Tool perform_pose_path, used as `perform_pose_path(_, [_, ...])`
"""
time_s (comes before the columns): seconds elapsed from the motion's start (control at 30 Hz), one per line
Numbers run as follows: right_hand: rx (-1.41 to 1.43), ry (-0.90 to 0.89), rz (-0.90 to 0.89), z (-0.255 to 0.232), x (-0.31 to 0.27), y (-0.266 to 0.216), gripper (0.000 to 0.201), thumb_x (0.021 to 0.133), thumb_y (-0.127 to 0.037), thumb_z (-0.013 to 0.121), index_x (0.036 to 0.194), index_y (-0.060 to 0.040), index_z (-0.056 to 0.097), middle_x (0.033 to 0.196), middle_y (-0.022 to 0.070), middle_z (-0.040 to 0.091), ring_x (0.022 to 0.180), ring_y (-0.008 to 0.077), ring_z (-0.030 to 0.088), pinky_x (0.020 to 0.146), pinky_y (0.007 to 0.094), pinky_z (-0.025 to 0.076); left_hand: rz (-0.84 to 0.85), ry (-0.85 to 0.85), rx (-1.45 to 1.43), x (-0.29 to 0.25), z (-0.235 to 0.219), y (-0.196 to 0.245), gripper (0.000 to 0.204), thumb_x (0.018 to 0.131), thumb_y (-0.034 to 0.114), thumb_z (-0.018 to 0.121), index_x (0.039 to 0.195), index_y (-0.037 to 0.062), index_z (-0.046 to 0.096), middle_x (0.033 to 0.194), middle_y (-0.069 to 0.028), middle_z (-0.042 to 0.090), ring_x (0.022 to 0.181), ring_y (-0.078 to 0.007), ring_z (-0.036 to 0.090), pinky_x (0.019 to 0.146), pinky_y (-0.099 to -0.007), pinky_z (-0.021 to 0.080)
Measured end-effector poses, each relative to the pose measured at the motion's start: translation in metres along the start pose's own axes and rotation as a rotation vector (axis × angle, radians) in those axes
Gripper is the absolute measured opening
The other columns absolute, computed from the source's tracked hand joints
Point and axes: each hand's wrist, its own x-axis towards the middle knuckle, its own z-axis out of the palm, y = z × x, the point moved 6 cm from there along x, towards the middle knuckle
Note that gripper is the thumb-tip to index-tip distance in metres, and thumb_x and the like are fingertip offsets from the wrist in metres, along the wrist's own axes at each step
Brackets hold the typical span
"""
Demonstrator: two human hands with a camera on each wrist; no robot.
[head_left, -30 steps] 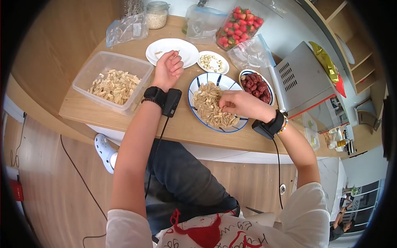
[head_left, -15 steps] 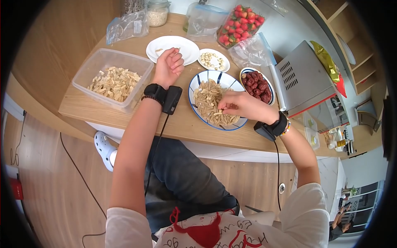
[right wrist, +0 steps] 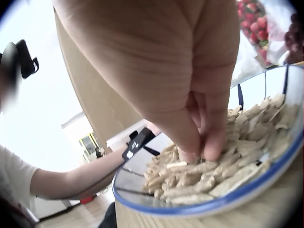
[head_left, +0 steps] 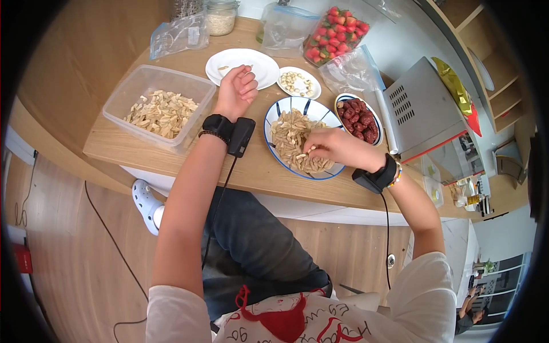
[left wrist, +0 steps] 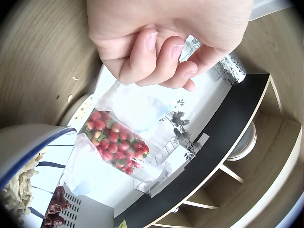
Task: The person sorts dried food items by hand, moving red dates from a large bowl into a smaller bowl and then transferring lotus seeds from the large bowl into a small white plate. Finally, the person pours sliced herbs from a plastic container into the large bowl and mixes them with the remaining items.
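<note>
My right hand (head_left: 334,146) reaches into a white bowl with blue stripes and a blue rim (head_left: 274,106), full of beige, shrivelled dried pieces (head_left: 289,134). Its thumb and fingertips come together on a small pale piece among them; in the right wrist view the fingertips (right wrist: 213,147) sit right at the heap. Palm up, my left hand (head_left: 237,94) is held in front of the white oval plate (head_left: 260,60), its fingers loosely curled with nothing in them. A couple of small slivers lie on that plate.
Left stands a clear plastic tub (head_left: 114,111) of pale dried slices. A small dish (head_left: 315,91) of cream seeds and a bowl of red dates (head_left: 357,120) stand behind the striped bowl. Strawberries (head_left: 337,34), zip bags (head_left: 180,37), a jar (head_left: 220,20) and a microwave (head_left: 412,108) line the back.
My right hand stays in the striped bowl, its fingertips shifting slightly among the pieces. The left hand keeps its pose. The whole head view shifts a little.
</note>
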Motion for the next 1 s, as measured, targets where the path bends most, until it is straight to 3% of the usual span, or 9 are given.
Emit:
perform_pose_path(0.13, [0.176, 0.133, 0.132, -0.033, 0.005, 0.027, 0.019, 0.084, -0.006, 0.061, 0.101, 0.0013, 0.061, 0.086, 0.0056, 0.061, 0.078, 0.0138, 0.060, 0.071, 0.0269, 0.050, -0.004, 0.010, 0.001, 0.000, 0.000, -0.001, 0.012, 0.090, 0.020, 0.049, 0.086, 0.0081, 0.047, 0.059, 0.0045, 0.032, 0.046, -0.0061, 0.028, 0.039, -0.0198, 0.021])
perform_pose_path(0.17, [0.404, 0.178, 0.281, -0.037, 0.007, 0.044, 0.018, 0.086, -0.005, 0.059, 0.102, 0.0028, 0.061, 0.087, 0.0034, 0.062, 0.077, 0.0095, 0.059, 0.071, 0.0243, 0.049, -0.006, 0.018, 0.003, -0.001, 0.001, 0.000, 0.012, 0.089, 0.020, 0.049, 0.086, 0.0082, 0.047, 0.059, 0.0045, 0.032, 0.046, -0.0061, 0.028, 0.039, -0.0198, 0.021])
perform_pose_path(0.2, [0.352, 0.254, 0.259, -0.047, 0.013, 0.048, 0.018, 0.088, -0.007, 0.057, 0.103, 0.0023, 0.062, 0.088, 0.0042, 0.064, 0.075, 0.0091, 0.059, 0.070, 0.0238, 0.048, -0.007, 0.019, 0.011, -0.001, 0.001, 0.000, 0.012, 0.089, 0.020, 0.049, 0.086, 0.0082, 0.047, 0.059, 0.0046, 0.032, 0.046, -0.0060, 0.028, 0.039, -0.0197, 0.021])
perform_pose_path(0.37, [0.108, 0.366, 0.336, -0.067, 0.051, 0.106, 0.024, 0.087, -0.014, 0.057, 0.105, 0.0025, 0.063, 0.082, 0.0067, 0.066, 0.074, 0.0112, 0.061, 0.069, 0.0259, 0.048, -0.011, 0.006, -0.001, -0.001, 0.001, -0.001, 0.013, 0.091, 0.018, 0.047, 0.086, 0.0068, 0.049, 0.061, 0.0035, 0.035, 0.047, -0.0064, 0.030, 0.040, -0.0199, 0.023])
perform_pose_path(0.47, [0.091, 0.362, 0.363, -0.061, 0.073, 0.134, 0.022, 0.083, -0.012, 0.058, 0.098, 0.0023, 0.065, 0.076, 0.0125, 0.067, 0.075, 0.0196, 0.065, 0.070, 0.0284, 0.048, -0.043, -0.005, 0.045, 0.000, 0.001, -0.006, 0.013, 0.091, 0.018, 0.047, 0.085, 0.0069, 0.049, 0.060, 0.0037, 0.035, 0.047, -0.0063, 0.029, 0.040, -0.0199, 0.022])
perform_pose_path(0.57, [-0.051, 0.362, 0.401, -0.059, 0.084, 0.147, 0.024, 0.082, -0.012, 0.059, 0.102, 0.0001, 0.064, 0.081, 0.0124, 0.067, 0.079, 0.0206, 0.065, 0.071, 0.0297, 0.049, -0.065, -0.039, 0.090, -0.001, 0.004, -0.009, 0.013, 0.091, 0.019, 0.047, 0.085, 0.0071, 0.048, 0.060, 0.0039, 0.034, 0.047, -0.0062, 0.029, 0.040, -0.0199, 0.022])
perform_pose_path(0.77, [0.030, 0.370, 0.302, -0.063, 0.056, 0.109, 0.031, 0.085, -0.012, 0.058, 0.114, -0.0010, 0.057, 0.101, 0.0108, 0.065, 0.086, 0.0176, 0.062, 0.078, 0.0294, 0.048, -0.037, -0.003, 0.076, -0.002, 0.004, -0.006, 0.013, 0.091, 0.019, 0.047, 0.085, 0.0075, 0.047, 0.060, 0.0044, 0.033, 0.047, -0.0060, 0.029, 0.040, -0.0200, 0.022])
perform_pose_path(0.87, [0.242, 0.175, 0.249, -0.047, 0.040, 0.068, 0.032, 0.085, -0.015, 0.060, 0.116, -0.0045, 0.057, 0.108, 0.0092, 0.062, 0.092, 0.0180, 0.059, 0.081, 0.0305, 0.048, -0.037, -0.014, 0.079, -0.001, 0.004, -0.006, 0.013, 0.091, 0.019, 0.047, 0.085, 0.0073, 0.047, 0.060, 0.0044, 0.032, 0.047, -0.0059, 0.029, 0.040, -0.0199, 0.022])
perform_pose_path(1.0, [-0.056, 0.113, -0.105, -0.013, 0.034, 0.015, 0.038, 0.083, -0.021, 0.064, 0.117, -0.0059, 0.055, 0.113, 0.0123, 0.055, 0.105, 0.0271, 0.054, 0.090, 0.0342, 0.043, -0.046, -0.029, 0.083, -0.002, 0.006, -0.007, 0.014, 0.092, 0.019, 0.047, 0.085, 0.0072, 0.047, 0.060, 0.0043, 0.032, 0.047, -0.0058, 0.029, 0.040, -0.0198, 0.023])
